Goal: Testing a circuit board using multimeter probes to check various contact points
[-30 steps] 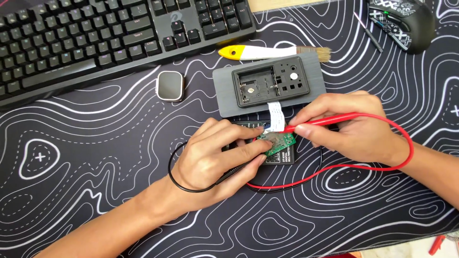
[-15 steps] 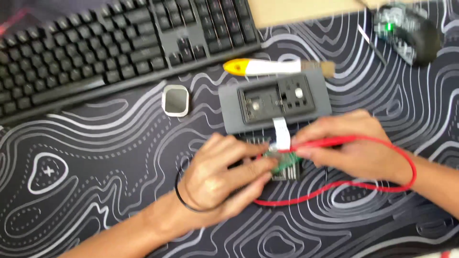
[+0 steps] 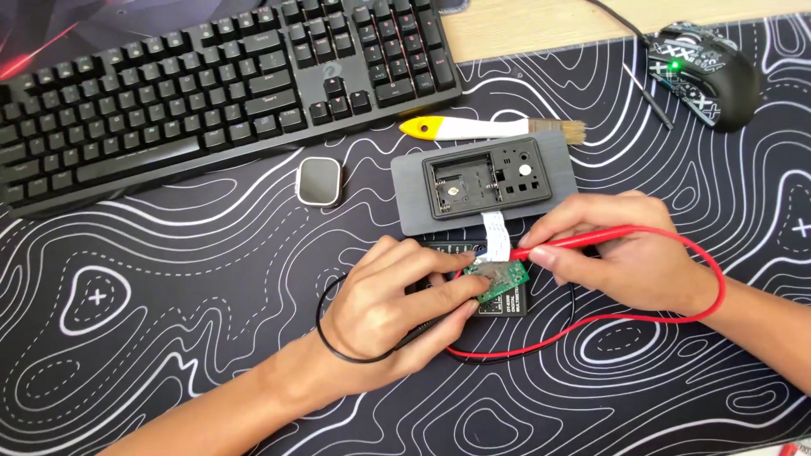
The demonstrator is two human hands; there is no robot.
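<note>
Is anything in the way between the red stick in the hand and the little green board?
Nothing visible is. The right hand holds the red probe with its tip right at the green board. The left hand holds the board from the other side, beside the white ribbon cable.

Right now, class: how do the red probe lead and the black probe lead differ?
The red probe lead is in the right hand; the black probe lead is under the left hand. The red loops wide past the right wrist; the black makes a smaller loop around the left wrist. Both point toward the small green circuit board.
</note>
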